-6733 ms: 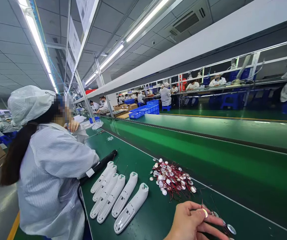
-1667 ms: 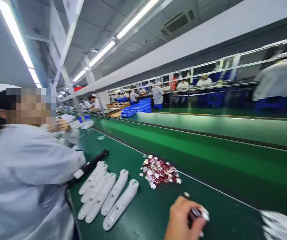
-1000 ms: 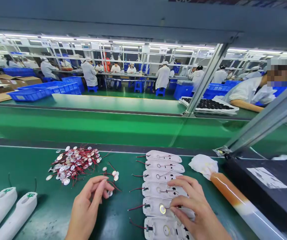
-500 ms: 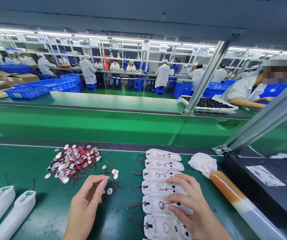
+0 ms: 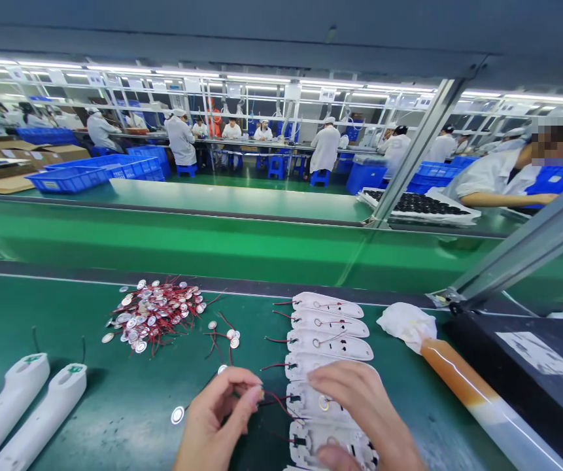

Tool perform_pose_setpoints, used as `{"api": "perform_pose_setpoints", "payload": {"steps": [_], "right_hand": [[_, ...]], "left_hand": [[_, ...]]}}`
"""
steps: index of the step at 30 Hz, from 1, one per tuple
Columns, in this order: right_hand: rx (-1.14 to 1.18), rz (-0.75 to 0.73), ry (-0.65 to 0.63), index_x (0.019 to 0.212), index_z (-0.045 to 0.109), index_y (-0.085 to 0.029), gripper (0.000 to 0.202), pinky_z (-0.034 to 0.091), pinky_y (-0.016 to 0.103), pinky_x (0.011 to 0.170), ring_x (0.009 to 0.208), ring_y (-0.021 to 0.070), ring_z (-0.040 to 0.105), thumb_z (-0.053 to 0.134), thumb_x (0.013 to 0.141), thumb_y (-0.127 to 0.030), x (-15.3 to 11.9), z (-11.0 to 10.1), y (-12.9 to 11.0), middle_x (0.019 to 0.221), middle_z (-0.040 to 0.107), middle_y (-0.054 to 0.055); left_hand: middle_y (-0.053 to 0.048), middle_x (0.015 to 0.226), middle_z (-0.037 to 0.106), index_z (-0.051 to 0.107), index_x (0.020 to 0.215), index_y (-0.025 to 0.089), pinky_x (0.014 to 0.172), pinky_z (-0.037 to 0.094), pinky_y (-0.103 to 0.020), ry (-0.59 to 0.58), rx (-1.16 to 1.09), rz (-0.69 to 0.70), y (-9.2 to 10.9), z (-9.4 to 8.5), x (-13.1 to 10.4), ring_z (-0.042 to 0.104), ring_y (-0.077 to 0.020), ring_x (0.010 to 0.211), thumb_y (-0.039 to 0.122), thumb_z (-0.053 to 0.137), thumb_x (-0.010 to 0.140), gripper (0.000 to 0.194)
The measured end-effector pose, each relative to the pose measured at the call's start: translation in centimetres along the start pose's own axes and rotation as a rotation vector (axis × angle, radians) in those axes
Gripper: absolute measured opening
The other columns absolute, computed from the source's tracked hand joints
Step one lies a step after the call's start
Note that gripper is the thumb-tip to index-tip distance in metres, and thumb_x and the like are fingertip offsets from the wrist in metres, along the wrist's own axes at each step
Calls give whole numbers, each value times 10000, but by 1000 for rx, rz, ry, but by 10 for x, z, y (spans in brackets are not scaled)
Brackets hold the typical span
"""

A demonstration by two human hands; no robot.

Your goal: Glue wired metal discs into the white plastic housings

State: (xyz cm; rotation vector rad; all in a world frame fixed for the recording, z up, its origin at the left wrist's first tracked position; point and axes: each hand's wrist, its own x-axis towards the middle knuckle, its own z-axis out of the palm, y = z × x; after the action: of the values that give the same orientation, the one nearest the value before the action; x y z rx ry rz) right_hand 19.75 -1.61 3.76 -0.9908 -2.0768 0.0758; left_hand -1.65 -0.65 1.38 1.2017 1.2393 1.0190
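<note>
My left hand [image 5: 225,415] pinches a small piece with red wire close to the left side of the shell row. A silver disc [image 5: 178,415] on a wire shows just left of that hand. My right hand [image 5: 364,409] is spread over the lower shells with its fingers apart. White plastic shells [image 5: 330,347] lie in a column, each with a red wire out to the left and, in several, a thin ring inside. Left of them is a pile of silver discs with red wires [image 5: 156,314], with a few loose discs [image 5: 233,337] beside it.
White handles [image 5: 36,418] lie at the lower left. On the right are a white cloth [image 5: 406,324], an orange-and-clear tube [image 5: 477,399] and a black box [image 5: 521,373]. Beyond the green partition [image 5: 173,245], a co-worker [image 5: 501,173] leans over a bench.
My left hand has moved right toward the shells, bringing a wired piece along. My right hand has shifted slightly left and lower. The view has turned slightly left.
</note>
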Motion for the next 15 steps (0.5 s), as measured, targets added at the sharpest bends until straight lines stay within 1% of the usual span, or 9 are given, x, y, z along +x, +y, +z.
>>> {"api": "perform_pose_setpoints", "payload": {"steps": [1, 2, 3, 5, 7, 8, 11, 13, 15], "right_hand": [[14, 5, 19, 1142, 493, -209, 424, 446, 307, 731, 865, 214, 545, 363, 944, -560, 0, 8, -6, 947, 603, 50], [11, 14, 35, 1118, 495, -191, 439, 433, 303, 704, 786, 199, 549, 330, 952, -562, 0, 17, -11, 867, 607, 35], [-10, 10, 75, 1072, 508, -177, 413, 412, 302, 681, 707, 185, 538, 300, 975, -520, -1, 27, -14, 780, 597, 17], [-75, -32, 178, 960, 536, -176, 346, 366, 310, 665, 596, 167, 494, 264, 1013, -383, -2, 42, -18, 647, 558, -13], [-122, -74, 255, 864, 549, -190, 315, 338, 320, 671, 555, 163, 460, 283, 1010, -271, -4, 50, -16, 595, 537, -23], [-129, -82, 260, 835, 551, -195, 299, 333, 322, 677, 554, 163, 452, 304, 999, -234, -5, 51, -14, 597, 540, -22], [-142, -77, 190, 791, 551, -201, 277, 330, 316, 671, 569, 165, 436, 342, 968, -160, -7, 46, -11, 619, 544, -19], [-167, -78, 118, 761, 552, -202, 292, 330, 319, 675, 580, 170, 435, 344, 954, -131, -8, 39, -11, 622, 539, -17], [-192, -81, 41, 743, 552, -205, 305, 334, 327, 700, 598, 174, 454, 343, 947, -116, -7, 31, -11, 629, 541, -17]], "left_hand": [[24, 660, 613, 651, 790, 209, 513, 433, -158, -12, -16, 2, 0, 5, -3, 535, -87, 564, 457, 638, 750, 252], [29, 649, 607, 647, 773, 209, 521, 423, -153, -10, -36, 8, 1, 9, -5, 530, -82, 565, 463, 638, 750, 255], [35, 636, 599, 644, 757, 210, 527, 412, -149, 6, -56, 21, 2, 13, -8, 522, -77, 563, 468, 640, 747, 258], [42, 619, 580, 639, 737, 213, 539, 397, -145, 44, -83, 54, 2, 18, -10, 507, -71, 563, 466, 642, 744, 254], [41, 627, 574, 632, 735, 213, 545, 394, -146, 38, -63, 98, 0, 19, -10, 504, -70, 563, 426, 624, 769, 215], [38, 634, 573, 629, 744, 213, 544, 397, -146, 11, -27, 132, -2, 18, -10, 507, -70, 559, 392, 606, 789, 186], [19, 673, 592, 616, 800, 207, 535, 415, -146, -109, 203, 302, -8, 12, -7, 534, -73, 561, 251, 536, 836, 98], [5, 686, 598, 606, 814, 197, 540, 423, -148, -171, 412, 450, -11, 10, -6, 552, -80, 578, 150, 502, 826, 115], [5, 681, 600, 598, 805, 196, 566, 434, -161, -213, 582, 577, -9, 8, -5, 566, -91, 606, 101, 493, 809, 142]]}}
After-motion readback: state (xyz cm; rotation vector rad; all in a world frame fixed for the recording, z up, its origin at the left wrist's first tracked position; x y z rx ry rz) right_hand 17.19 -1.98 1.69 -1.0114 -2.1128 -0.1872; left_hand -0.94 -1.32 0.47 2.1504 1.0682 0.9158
